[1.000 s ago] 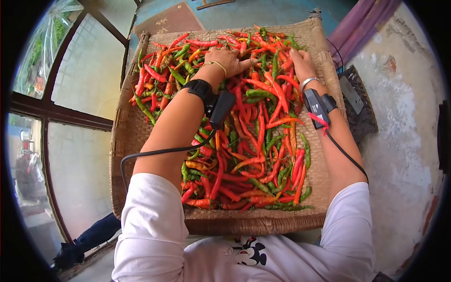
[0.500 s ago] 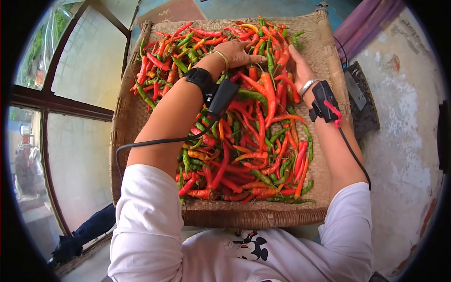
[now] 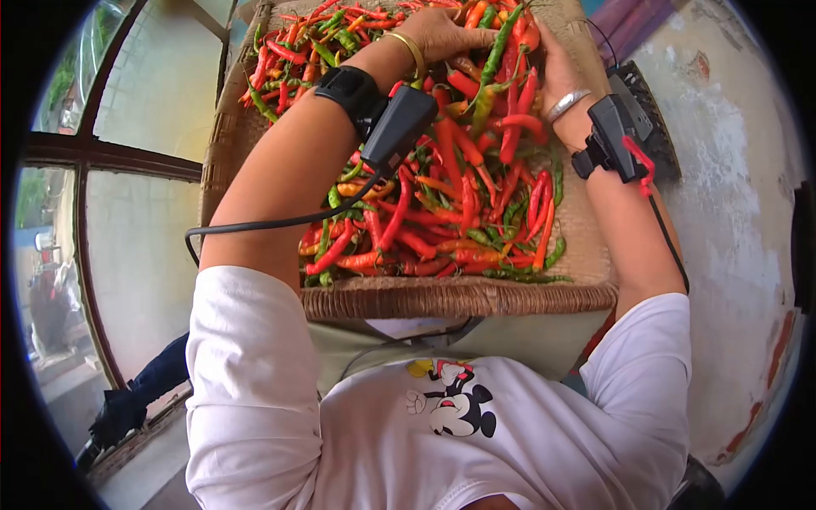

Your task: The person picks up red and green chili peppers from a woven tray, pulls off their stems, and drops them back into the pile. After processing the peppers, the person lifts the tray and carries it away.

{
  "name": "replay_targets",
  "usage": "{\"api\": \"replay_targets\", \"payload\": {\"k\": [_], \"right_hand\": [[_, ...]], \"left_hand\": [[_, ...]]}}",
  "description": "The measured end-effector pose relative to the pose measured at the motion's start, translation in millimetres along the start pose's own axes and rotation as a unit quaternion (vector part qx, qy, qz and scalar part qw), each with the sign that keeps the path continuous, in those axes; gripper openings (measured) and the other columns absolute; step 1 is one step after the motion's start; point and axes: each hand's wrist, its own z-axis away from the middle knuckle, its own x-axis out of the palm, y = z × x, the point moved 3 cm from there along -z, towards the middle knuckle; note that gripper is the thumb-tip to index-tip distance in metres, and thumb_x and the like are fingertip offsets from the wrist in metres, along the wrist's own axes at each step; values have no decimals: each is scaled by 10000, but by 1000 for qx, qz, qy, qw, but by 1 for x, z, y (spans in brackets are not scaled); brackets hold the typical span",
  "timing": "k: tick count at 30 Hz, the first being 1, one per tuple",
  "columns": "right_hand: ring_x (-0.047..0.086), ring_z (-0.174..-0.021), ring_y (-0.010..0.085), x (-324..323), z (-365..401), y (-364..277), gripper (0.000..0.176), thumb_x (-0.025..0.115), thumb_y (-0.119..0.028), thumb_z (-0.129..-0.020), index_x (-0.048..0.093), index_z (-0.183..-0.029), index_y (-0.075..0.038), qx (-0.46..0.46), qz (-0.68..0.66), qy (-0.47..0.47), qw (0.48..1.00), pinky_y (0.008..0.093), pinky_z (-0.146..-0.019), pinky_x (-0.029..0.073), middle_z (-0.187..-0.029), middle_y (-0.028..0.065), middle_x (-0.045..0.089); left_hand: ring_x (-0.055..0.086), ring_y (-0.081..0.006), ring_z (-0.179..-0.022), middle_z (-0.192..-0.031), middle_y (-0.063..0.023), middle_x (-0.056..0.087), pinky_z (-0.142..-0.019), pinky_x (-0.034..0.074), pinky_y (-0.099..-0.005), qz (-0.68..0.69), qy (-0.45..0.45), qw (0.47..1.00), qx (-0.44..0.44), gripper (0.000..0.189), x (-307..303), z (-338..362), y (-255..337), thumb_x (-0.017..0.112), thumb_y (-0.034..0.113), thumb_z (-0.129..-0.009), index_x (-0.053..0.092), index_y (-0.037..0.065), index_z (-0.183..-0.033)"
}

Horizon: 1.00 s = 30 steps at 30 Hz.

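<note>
Chillies (image 3: pixel 450 149) pulled nearer than before, heaped between left grip (image 3: pixel 442 34) and right grip (image 3: pixel 557 70), both wide, palms against pile

Glossy smooth chillies (image 3: pixel 442 183); rough woven cane tray (image 3: pixel 459 296); matt black plastic wrist units (image 3: pixel 398 127); shiny metal bangles (image 3: pixel 415 53); soft white cotton shirt (image 3: pixel 442 442).

Black plastic crate (image 3: pixel 659 136) off to the right, purple cloth (image 3: pixel 629 21) behind it, dark window frame (image 3: pixel 110 161) over left.
</note>
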Motion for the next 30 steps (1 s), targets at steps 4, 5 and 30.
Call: {"api": "replay_targets", "payload": {"k": [4,5,30], "right_hand": [[581,-812,190,56,76,-17,409,505,-345,-814,480,-1118,-73,-10,-66,-8,998,301,-688,496,-975,131,563],[558,-874,199,48,80,-14,410,471,-352,-827,456,-1130,-76,-41,-42,-39,998,331,-737,480,-1014,110,546],[501,-855,272,52,144,21,263,605,-172,-683,554,-883,-10,-378,753,-33,538,347,-771,407,-939,111,506]], "left_hand": [[554,-117,-619,-722,-49,602,-548,459,-246,-45,42,997,44,380,21,56,58,666,332,-703,580,29,-916],[556,-108,-556,-735,-47,594,-494,469,-223,-70,37,997,23,395,27,67,60,657,336,-709,559,33,-943],[575,-184,-851,-880,-137,602,-729,441,-293,-265,152,951,-44,518,-36,205,-8,636,350,-699,517,1,-1063]]}}
